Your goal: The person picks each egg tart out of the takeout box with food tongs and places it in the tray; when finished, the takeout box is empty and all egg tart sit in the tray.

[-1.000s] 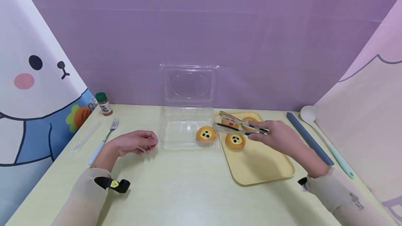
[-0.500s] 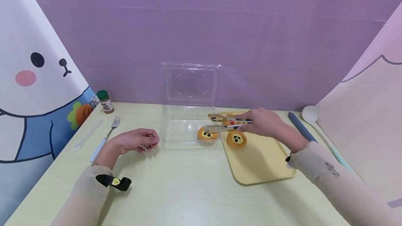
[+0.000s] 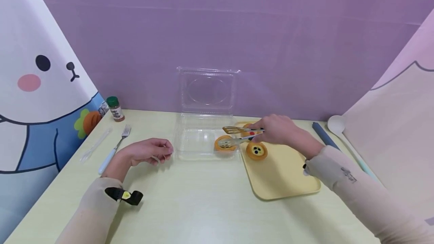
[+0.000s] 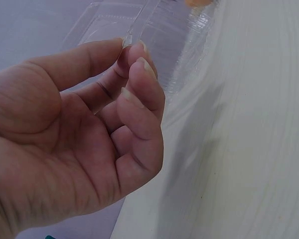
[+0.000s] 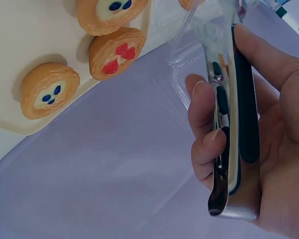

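My left hand (image 3: 150,151) pinches the left rim of a clear hinged plastic container (image 3: 194,140) between thumb and fingertips. In my right hand (image 3: 276,129) are metal tongs (image 3: 234,130), gripped round the dark-padded handles (image 5: 246,99). Their arms stand apart, with one tip over an egg tart (image 3: 223,138) in the container's front right corner. Whether the tips touch that tart, I cannot tell. On the yellow tray (image 3: 281,176) lie a blueberry-topped tart (image 3: 256,151) and, partly behind the tongs, a red-topped tart (image 5: 117,55). Another blueberry-topped tart (image 5: 50,92) shows in the right wrist view.
At the left lie a blue-handled fork (image 3: 116,148) and a clear plastic fork (image 3: 96,146), with a green-capped jar (image 3: 115,108) behind them. To the right are a dark blue bar (image 3: 325,136) and a long spoon (image 3: 336,124). A purple backdrop (image 3: 217,22) rises behind.
My right hand has moved left with the tongs, from above the tray to over the tart in the container. My left hand stays at the container's rim.
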`<state>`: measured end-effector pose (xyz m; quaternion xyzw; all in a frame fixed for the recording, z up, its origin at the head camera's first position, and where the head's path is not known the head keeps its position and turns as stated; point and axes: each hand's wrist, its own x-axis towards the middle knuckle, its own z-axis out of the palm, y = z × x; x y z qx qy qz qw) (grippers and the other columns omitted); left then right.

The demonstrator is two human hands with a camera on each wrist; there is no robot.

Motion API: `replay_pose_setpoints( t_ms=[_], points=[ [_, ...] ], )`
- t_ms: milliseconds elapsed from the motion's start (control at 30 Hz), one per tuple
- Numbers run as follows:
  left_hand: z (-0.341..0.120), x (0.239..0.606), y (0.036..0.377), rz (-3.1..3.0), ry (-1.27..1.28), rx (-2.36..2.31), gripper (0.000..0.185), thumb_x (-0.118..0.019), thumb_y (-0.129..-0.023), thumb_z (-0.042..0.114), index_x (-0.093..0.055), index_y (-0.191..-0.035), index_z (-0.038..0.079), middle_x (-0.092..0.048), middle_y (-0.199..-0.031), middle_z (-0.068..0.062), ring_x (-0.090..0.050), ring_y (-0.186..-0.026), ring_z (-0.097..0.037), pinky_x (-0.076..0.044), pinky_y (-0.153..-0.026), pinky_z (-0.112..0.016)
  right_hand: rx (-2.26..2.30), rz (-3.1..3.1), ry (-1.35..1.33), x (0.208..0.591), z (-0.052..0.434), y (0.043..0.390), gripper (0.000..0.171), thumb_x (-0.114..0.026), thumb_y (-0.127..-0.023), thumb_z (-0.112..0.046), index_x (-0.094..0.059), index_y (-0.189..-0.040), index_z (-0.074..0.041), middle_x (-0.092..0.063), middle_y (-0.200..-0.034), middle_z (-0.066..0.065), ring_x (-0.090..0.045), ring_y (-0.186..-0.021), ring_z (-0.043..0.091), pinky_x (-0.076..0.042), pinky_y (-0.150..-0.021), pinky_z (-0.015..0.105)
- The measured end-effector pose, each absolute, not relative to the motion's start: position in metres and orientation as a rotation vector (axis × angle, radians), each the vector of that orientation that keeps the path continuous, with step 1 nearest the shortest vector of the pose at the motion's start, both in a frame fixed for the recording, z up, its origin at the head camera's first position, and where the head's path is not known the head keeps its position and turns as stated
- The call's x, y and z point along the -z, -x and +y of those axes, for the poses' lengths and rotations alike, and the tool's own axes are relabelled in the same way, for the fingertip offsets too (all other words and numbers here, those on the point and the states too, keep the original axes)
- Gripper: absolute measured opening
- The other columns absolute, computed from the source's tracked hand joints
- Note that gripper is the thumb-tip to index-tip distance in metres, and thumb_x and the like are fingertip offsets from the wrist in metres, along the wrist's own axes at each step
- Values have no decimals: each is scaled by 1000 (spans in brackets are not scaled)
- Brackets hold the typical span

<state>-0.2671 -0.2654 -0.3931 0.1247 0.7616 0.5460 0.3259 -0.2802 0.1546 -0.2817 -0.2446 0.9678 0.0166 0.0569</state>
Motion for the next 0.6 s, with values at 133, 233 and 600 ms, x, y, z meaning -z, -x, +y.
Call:
replay_pose_setpoints(
  t_ms=[133, 233, 600],
  points=[
    [-265, 393, 267, 1996, -329, -1432, 24, -53, -104, 24, -55, -109, 0, -58, -93, -4, -56, -81, -17, -48, -68, -28, -87, 2927, 738, 279, 150, 280, 51, -78, -82, -46, -66, -130, -37, -70, -128, 3, -68, -107, 32, -49, -62, 43],
    [-266, 393, 267, 1997, -323, -1429, 25, -54, -104, 24, -55, -109, 0, -59, -93, -3, -56, -81, -17, -48, -68, -28, -105, 2906, 726, 277, 147, 280, 50, -78, -83, -45, -67, -131, -35, -70, -128, 2, -67, -109, 33, -49, -64, 44],
    [-265, 394, 268, 1997, -316, -1423, 26, -55, -103, 25, -55, -110, 0, -59, -93, -3, -56, -81, -16, -48, -68, -28, -198, 2816, 693, 268, 135, 287, 51, -78, -83, -47, -67, -131, -32, -68, -130, 4, -64, -116, 33, -52, -81, 52]
  ],
)
